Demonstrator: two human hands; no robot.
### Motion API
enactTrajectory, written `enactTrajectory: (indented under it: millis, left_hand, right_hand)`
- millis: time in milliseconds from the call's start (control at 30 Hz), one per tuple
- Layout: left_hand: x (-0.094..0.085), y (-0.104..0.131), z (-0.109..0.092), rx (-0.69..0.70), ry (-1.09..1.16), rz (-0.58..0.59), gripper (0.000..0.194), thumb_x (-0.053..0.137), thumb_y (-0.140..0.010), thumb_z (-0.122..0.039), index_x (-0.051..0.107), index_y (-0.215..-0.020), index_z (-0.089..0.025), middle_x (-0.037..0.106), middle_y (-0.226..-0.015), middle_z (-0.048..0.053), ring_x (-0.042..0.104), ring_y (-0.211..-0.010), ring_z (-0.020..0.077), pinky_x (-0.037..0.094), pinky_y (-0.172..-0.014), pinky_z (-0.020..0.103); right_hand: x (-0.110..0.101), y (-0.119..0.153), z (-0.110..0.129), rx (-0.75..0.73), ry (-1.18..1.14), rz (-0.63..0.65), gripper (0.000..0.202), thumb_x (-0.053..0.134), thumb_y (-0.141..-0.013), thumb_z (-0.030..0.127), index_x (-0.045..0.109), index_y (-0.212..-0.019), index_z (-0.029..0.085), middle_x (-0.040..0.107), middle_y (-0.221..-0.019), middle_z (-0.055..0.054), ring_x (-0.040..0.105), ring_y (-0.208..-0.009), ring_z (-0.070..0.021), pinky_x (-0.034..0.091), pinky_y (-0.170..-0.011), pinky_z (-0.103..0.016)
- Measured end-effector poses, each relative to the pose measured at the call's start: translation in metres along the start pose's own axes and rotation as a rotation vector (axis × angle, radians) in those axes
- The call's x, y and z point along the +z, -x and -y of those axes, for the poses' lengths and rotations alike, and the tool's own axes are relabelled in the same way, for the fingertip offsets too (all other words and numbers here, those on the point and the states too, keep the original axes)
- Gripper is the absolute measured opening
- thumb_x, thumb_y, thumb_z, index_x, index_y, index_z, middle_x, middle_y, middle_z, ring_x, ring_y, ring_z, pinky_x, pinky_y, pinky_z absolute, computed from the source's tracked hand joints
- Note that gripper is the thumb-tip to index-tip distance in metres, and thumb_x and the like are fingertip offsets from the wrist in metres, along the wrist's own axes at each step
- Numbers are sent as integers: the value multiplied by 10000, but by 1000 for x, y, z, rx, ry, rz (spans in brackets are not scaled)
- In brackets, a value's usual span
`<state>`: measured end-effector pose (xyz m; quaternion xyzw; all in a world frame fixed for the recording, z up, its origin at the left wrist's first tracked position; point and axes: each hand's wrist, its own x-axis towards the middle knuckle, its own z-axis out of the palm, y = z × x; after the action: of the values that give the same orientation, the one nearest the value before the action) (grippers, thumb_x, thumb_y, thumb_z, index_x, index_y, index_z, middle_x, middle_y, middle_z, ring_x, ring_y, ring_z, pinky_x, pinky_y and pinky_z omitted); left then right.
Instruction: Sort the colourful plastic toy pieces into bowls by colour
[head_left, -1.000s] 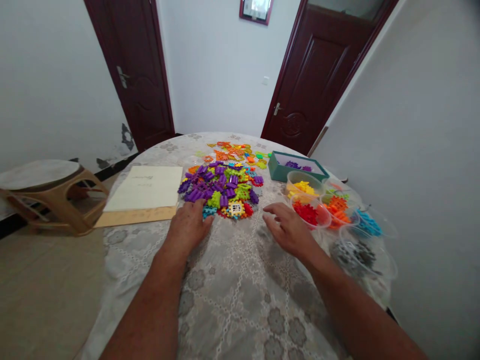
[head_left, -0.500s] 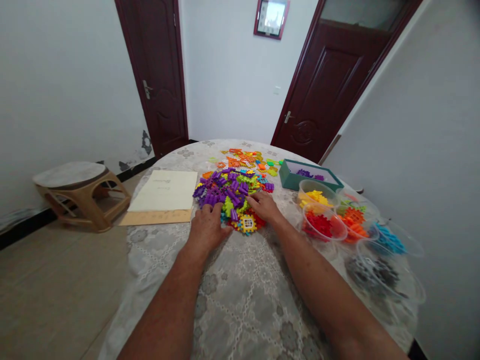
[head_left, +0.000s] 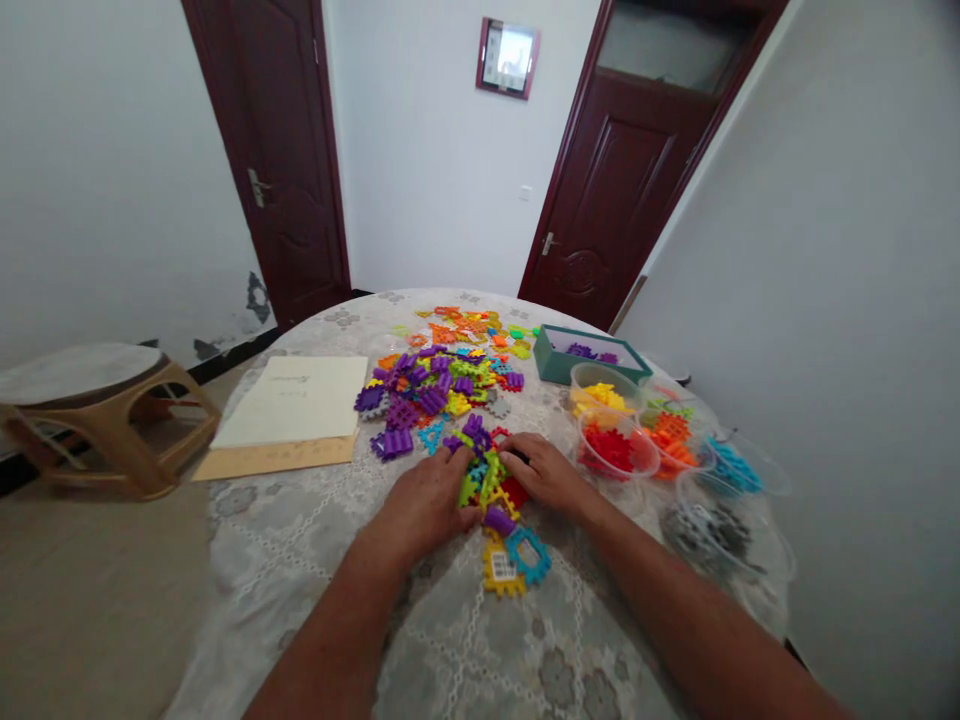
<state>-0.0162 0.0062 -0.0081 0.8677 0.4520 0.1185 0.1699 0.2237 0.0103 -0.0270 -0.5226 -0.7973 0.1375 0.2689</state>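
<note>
**Loose cluster between both hands, long axis front to back**

The multicoloured cluster of notched plastic pieces (head_left: 491, 478) lies on the grey-and-white patterned tablecloth (head_left: 465, 650), between my hands. Its long axis runs away from me; the near end slants slightly to my right and terminates in a yellow square notched piece (head_left: 501, 580) and a blue notched ring (head_left: 545, 562).

My left hand (head_left: 427, 500) is curled against the left side, thumb toward me; my right hand (head_left: 547, 475) is curled against the right. I cannot tell whether either pinches a piece. My fingers cover parts of both sides.

Directly beyond sits the larger, mostly purple plastic pile (head_left: 435, 395). To the right: round clear plastic tubs (head_left: 625, 379) and a green rectangular box (head_left: 555, 368). To the left: a cream paper sheet (head_left: 292, 415).

Markings: the yellow piece carries a white printed label (head_left: 502, 566), too small to read; the sheet's handwriting is blurred.
</note>
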Motion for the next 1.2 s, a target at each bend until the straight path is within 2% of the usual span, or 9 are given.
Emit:
enactTrajectory:
  millis: [67,167,300,433,600,733,867,1033,1200]
  left_hand:
    - [-2,1,-1,37,38,3,514,712,-849,-372,554,-1322,-248,656,-1315,112,659,-1178,293,516,-970,388]
    - [-9,3,-2,70,35,-106,497,683,-885,-341,551,-1352,-234,646,-1333,121,617,-1251,288,474,-1071,406]
    - [-15,11,-10,184,55,-107,644,729,-872,-443,502,-1451,-275,590,-1447,102,546,-1355,284,416,-1165,439]
    - [1,16,-30,193,-41,26,961,895,-661,-516,483,-1507,-317,491,-1577,120,401,-1491,399,314,-1231,580]
    - [26,10,-42,177,-129,55,1160,947,-531,-566,441,-1553,-353,404,-1660,121,259,-1548,493,142,-1239,729]
    - [26,5,-36,143,-149,49,1057,892,-641,-570,432,-1568,-355,388,-1673,133,260,-1559,477,174,-1232,726]
    - [21,1,-27,108,-175,12,940,865,-702,-525,472,-1541,-365,428,-1649,128,291,-1552,462,207,-1230,706]
    - [19,-6,-16,20,-218,-83,736,805,-789,-438,557,-1464,-284,529,-1564,130,368,-1509,439,281,-1220,661]
    - [18,-9,-6,60,-222,-118,690,789,-810,-404,570,-1439,-223,533,-1548,152,406,-1483,390,299,-1246,588]
  right_hand:
    - [-2,13,-3,7,-26,-42,207,523,-1052,317,707,-1063,223,732,-1058,-58,647,-1010,-212,470,-942,-351]
    - [-2,23,-11,24,-39,-144,229,494,-1053,295,699,-1127,224,728,-1114,-73,647,-1063,-223,480,-983,-373]
    - [0,24,-24,50,-15,-228,264,472,-1041,254,693,-1176,205,722,-1181,-100,642,-1139,-231,475,-1047,-391]
    - [6,25,-29,42,83,-185,297,480,-1037,242,687,-1245,199,697,-1278,-124,606,-1234,-250,437,-1108,-437]
    - [3,25,-22,-70,45,-109,223,507,-1026,204,698,-1140,205,712,-1203,-106,626,-1167,-232,456,-1066,-413]
    - [-5,24,-13,-105,10,-83,139,545,-1001,179,680,-1022,206,726,-1076,-77,637,-1076,-223,465,-1031,-402]
    - [-10,26,-6,-94,18,-45,145,560,-1018,232,676,-1100,205,712,-1114,-86,625,-1097,-230,469,-1023,-408]
    - [-18,29,5,-79,97,29,239,619,-1008,365,680,-1162,193,693,-1126,-106,614,-1085,-249,480,-998,-422]
    - [-22,33,18,-177,80,76,478,685,-952,493,642,-1322,193,619,-1365,-139,553,-1279,-281,415,-1123,-451]
